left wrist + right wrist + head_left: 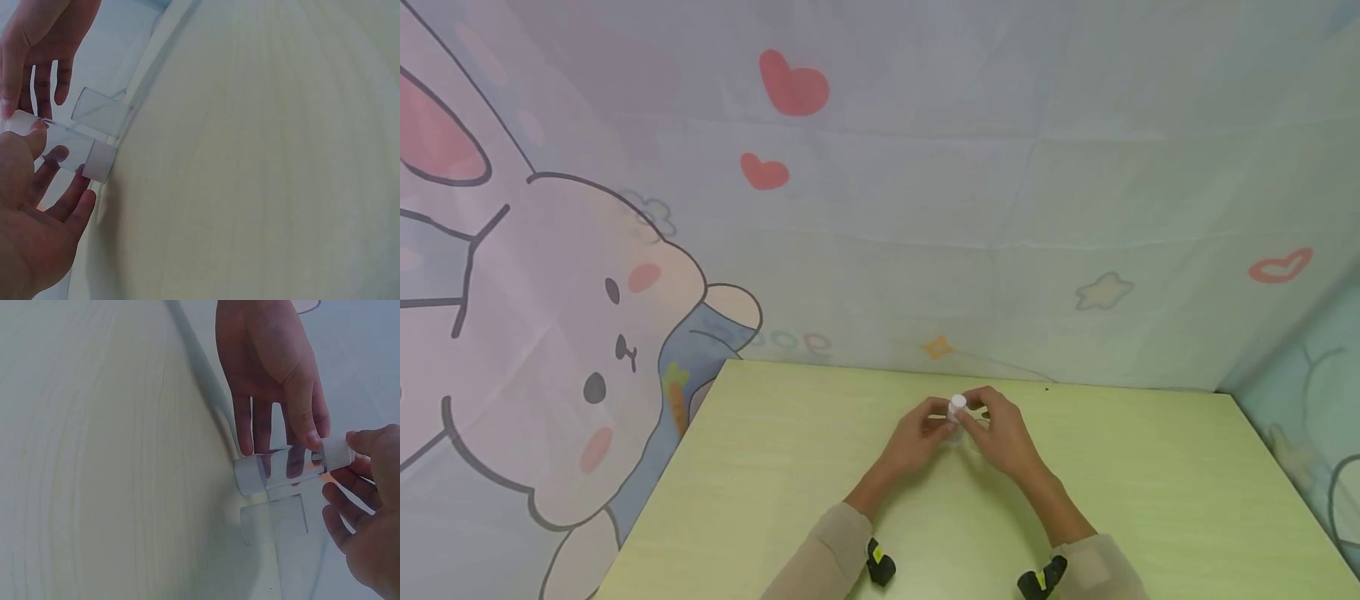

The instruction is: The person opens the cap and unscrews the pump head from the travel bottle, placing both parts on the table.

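A clear cylindrical bottle (72, 144) with a white base (250, 475) and a white top (958, 402) stands roughly upright between both hands, near the table's far side. Around its clear body my left hand (916, 437) curls, its thumb on the near side and fingers behind. My right hand (1002, 429) pinches the white top between thumb and finger; its other fingers are spread beside the bottle. Close to the bottle stands a clear, colourless cup-like cylinder (103, 112), also visible in the right wrist view (275, 519). Whether the bottle's base touches the table is unclear.
The pale yellow-green table (1150, 483) reaches back to a cloth backdrop (925, 208) printed with a rabbit and hearts. Black wrist devices (880, 562) sit at both beige sleeves (1097, 567).
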`<act>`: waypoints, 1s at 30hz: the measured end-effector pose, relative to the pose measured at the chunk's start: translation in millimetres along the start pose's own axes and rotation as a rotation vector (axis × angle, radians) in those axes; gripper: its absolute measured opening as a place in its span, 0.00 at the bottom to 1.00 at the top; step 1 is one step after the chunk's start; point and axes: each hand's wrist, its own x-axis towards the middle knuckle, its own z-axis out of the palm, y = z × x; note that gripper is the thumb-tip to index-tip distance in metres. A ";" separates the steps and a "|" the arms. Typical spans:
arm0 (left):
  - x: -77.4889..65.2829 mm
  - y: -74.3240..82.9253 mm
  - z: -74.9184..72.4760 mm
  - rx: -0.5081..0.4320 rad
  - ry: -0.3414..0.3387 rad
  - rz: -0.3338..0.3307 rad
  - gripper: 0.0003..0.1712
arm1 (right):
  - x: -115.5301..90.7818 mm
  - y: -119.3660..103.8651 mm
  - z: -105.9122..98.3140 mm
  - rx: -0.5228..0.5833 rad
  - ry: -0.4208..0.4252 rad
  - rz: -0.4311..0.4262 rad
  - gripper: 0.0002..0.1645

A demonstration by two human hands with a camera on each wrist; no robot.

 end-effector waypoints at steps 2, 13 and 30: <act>0.1 0.4 -0.6 0.011 -0.006 -0.001 0.18 | -0.2 -1.0 0.1 0.004 0.007 0.006 0.18; 1.3 1.2 -0.1 0.006 -0.022 -0.019 0.19 | 1.9 -7.5 0.1 0.024 0.028 0.074 0.18; 1.4 1.5 -0.6 0.024 -0.051 -0.003 0.20 | 1.5 -4.8 1.0 0.023 -0.002 0.007 0.15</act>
